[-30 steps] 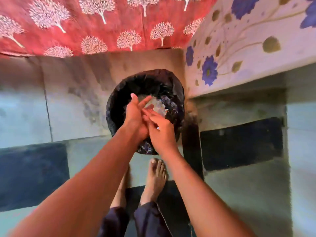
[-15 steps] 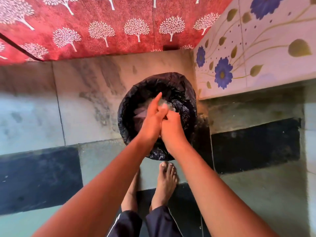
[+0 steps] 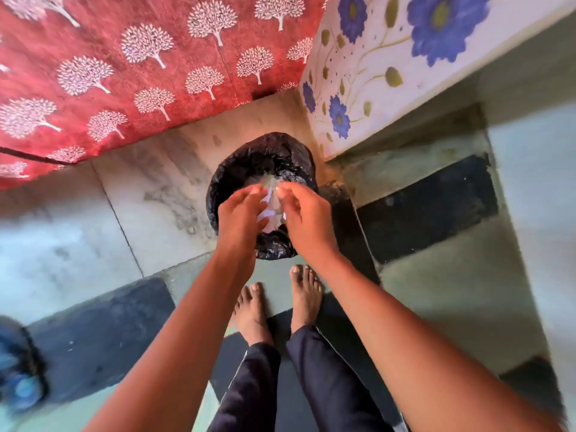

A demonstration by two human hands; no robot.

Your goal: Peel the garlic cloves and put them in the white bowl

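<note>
Head cam, looking straight down. Both arms reach out over a bin lined w/ a black plastic bag (image 3: 265, 160), standing on the floor in a corner.

Left hand (image 3: 238, 216): over the bin's left half, back of hand up. Fingers (image 3: 249, 196) loosely spread, slightly bent, pointing fwd and a bit inward. Nothing seen gripped; tips look close to the pale scraps below, contact can't be confirmed (motion blur).

Right hand (image 3: 307, 218): over the bin's right half, back up. Fingers (image 3: 285, 193) relaxed, slightly curved, tips angled toward the left hand's. Nothing seen held. The two hands are apart, narrow gap between the fingertips.

In that gap, inside the bin: whitish papery scraps (image 3: 270, 210), prob. garlic skins, too blurred to be sure. No garlic cloves or white bowl in shot, so where they are can't be told.

Surroundings: two bare feet (image 3: 280, 304) on the floor just short of the bin, dark trouser legs (image 3: 311, 378) below. Floor (image 3: 78, 232) is pale marbled tile w/ dark squares. Red cloth w/ white tree print (image 3: 140, 63) hangs at top left; white panel w/ blue flowers (image 3: 389, 57) at top right, bin just beside its lower corner. Blurred blue object (image 3: 18, 369) at left edge, unidentifiable.

Writing/brands: none legible.
</note>
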